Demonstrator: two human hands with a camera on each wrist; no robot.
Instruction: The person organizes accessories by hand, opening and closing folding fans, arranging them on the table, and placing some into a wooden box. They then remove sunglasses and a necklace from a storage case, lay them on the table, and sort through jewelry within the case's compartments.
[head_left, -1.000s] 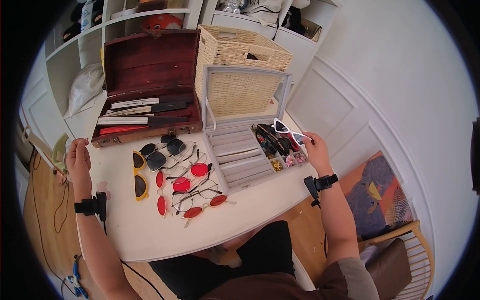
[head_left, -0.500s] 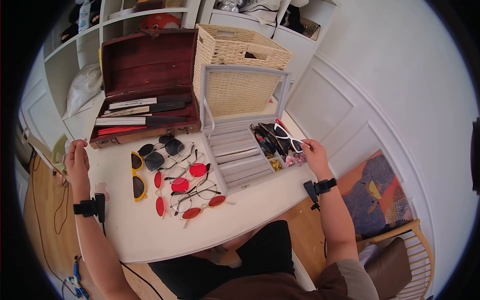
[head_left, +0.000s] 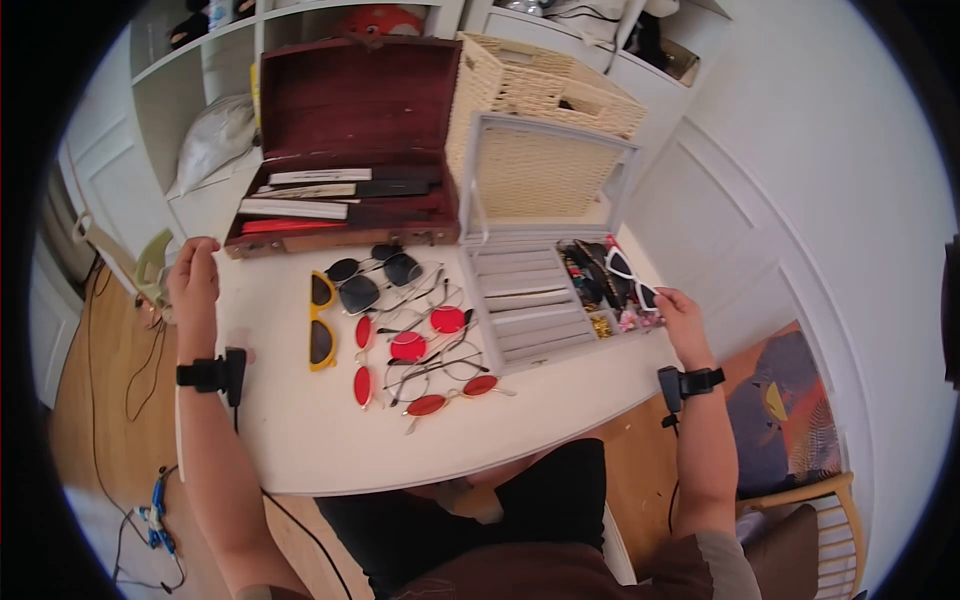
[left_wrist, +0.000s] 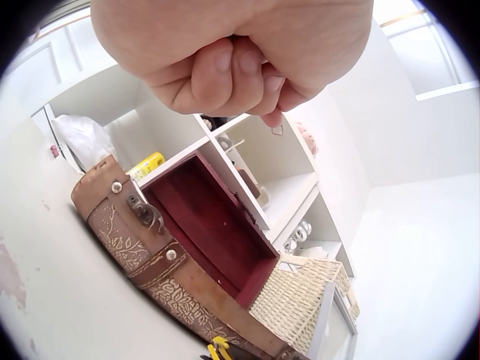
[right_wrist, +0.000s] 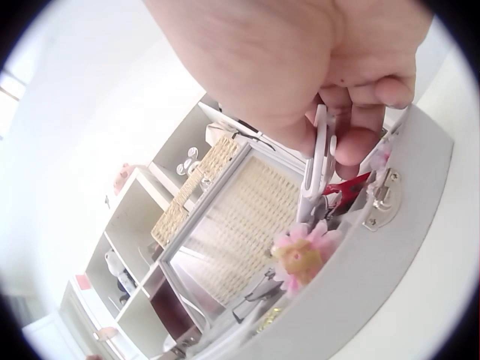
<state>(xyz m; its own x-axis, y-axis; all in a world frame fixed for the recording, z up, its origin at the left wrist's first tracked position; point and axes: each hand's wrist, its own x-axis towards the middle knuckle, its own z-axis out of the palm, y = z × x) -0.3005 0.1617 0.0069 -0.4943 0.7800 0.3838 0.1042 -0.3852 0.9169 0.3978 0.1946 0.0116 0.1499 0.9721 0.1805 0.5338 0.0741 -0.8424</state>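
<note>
At the table's left edge my left hand (head_left: 195,285) is raised with curled fingers; in the left wrist view a small pale loop (left_wrist: 277,130) shows at its fingertips. My right hand (head_left: 685,325) pinches white-framed cat-eye sunglasses (head_left: 620,264) by one end, over the right compartments of the grey display box (head_left: 540,362). The right wrist view shows the white frame (right_wrist: 321,161) between thumb and fingers, above a pink flower (right_wrist: 301,256). Dark glasses and small ornaments lie in those compartments. Several red-lensed, clear and dark glasses and a yellow pair (head_left: 321,340) lie on the table (head_left: 290,440).
An open dark red case (head_left: 355,100) holding folded fans stands at the back left. Behind the display box's raised glass lid is a woven basket (head_left: 550,85). White shelves (head_left: 165,110) rise behind; a wooden chair (head_left: 850,530) stands at the lower right.
The head view has shifted, moving the table rightward and up in it. The white sunglasses have been lowered and turned steeper against the box's right compartments. My left hand keeps its curled pose.
</note>
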